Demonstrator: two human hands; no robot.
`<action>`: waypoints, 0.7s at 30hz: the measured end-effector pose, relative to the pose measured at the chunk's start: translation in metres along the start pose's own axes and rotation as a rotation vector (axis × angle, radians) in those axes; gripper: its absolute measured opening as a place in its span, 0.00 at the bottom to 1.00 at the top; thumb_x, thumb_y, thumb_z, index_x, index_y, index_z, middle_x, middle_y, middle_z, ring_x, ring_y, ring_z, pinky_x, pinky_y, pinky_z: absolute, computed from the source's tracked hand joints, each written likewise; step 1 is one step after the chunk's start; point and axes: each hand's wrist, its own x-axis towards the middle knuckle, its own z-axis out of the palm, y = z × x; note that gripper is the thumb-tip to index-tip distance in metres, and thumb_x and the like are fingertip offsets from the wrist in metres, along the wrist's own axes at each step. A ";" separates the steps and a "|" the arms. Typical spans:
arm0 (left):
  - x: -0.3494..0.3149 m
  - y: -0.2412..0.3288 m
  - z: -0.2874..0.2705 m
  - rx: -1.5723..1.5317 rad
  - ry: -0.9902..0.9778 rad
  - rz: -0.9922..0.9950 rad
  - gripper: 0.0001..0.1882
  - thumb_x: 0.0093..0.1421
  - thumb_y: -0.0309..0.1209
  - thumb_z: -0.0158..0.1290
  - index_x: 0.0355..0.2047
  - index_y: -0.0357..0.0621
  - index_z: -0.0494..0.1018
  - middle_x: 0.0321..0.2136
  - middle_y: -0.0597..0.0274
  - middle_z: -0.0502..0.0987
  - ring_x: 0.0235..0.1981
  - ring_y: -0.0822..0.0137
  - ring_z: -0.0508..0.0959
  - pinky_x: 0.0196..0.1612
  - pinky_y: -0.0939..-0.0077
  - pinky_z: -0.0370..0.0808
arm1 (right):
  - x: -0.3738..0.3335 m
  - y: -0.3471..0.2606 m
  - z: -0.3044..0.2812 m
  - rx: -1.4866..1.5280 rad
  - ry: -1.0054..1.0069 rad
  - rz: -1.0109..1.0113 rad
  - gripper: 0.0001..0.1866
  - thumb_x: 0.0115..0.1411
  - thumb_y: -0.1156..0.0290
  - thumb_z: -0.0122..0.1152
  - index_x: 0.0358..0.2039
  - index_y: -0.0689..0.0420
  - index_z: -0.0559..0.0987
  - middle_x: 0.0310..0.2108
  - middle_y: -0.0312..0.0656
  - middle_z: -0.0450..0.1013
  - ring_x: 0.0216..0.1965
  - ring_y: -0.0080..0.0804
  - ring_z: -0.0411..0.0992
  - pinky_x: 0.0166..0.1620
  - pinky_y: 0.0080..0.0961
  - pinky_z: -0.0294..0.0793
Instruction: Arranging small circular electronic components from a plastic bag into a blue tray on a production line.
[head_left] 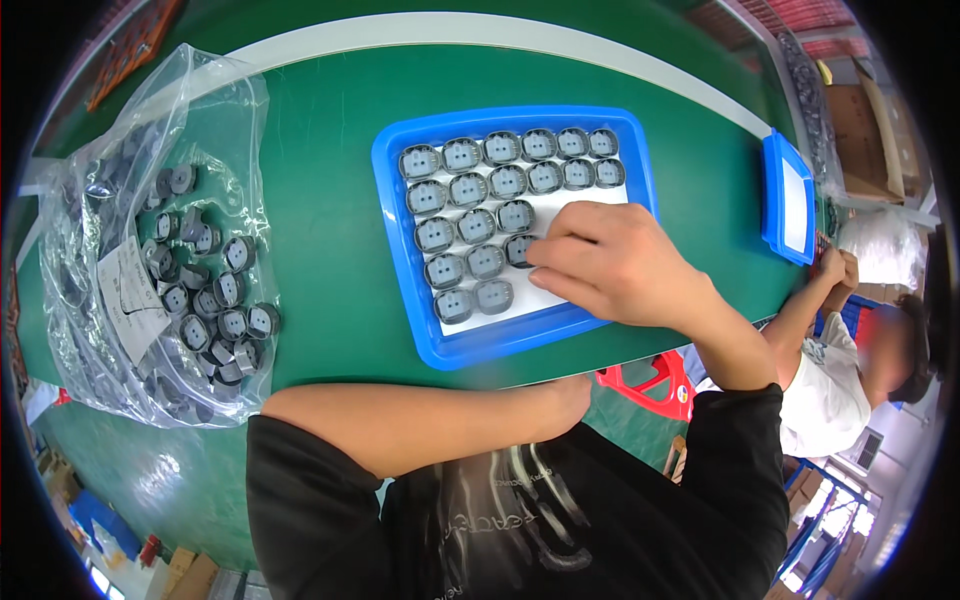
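Observation:
Over the blue tray [420,335], my right hand [625,265] pinches a grey plastic part [519,250] between thumb and fingers. The part stands on the white liner, in line with others, and my fingertips cover its right side. Several similar rounded-square grey parts [467,188], each with small holes on top, form rows along the tray's back and left. My left hand [568,402] rests by the table's near edge, the forearm lying across in front of my body; its fingers are hidden.
On the left lies a clear plastic bag [225,130] with many loose grey parts [228,290] and a white label [135,300]. Another blue tray [770,200] sits at the green table's right edge, near a co-worker [830,370]. A red stool [655,390] is below the table edge.

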 end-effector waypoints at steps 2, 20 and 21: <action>-0.006 -0.005 0.005 0.182 0.278 -0.062 0.13 0.51 0.36 0.52 0.26 0.39 0.80 0.26 0.54 0.79 0.30 0.58 0.77 0.37 0.62 0.74 | -0.004 -0.001 -0.010 0.075 0.005 0.028 0.10 0.54 0.74 0.69 0.38 0.58 0.82 0.31 0.39 0.73 0.27 0.33 0.73 0.29 0.30 0.72; 0.000 0.014 0.005 0.124 0.110 -0.159 0.15 0.48 0.38 0.61 0.33 0.44 0.84 0.37 0.55 0.82 0.42 0.55 0.80 0.43 0.52 0.77 | -0.024 -0.011 -0.002 -0.060 -0.006 0.205 0.13 0.52 0.69 0.74 0.36 0.58 0.81 0.30 0.40 0.73 0.25 0.37 0.73 0.26 0.31 0.70; 0.002 0.014 0.005 0.122 0.106 -0.169 0.15 0.48 0.38 0.61 0.33 0.44 0.84 0.37 0.55 0.82 0.42 0.55 0.80 0.43 0.52 0.77 | -0.023 -0.013 -0.004 -0.045 -0.028 0.209 0.13 0.52 0.70 0.73 0.37 0.58 0.82 0.31 0.40 0.73 0.26 0.37 0.73 0.26 0.31 0.70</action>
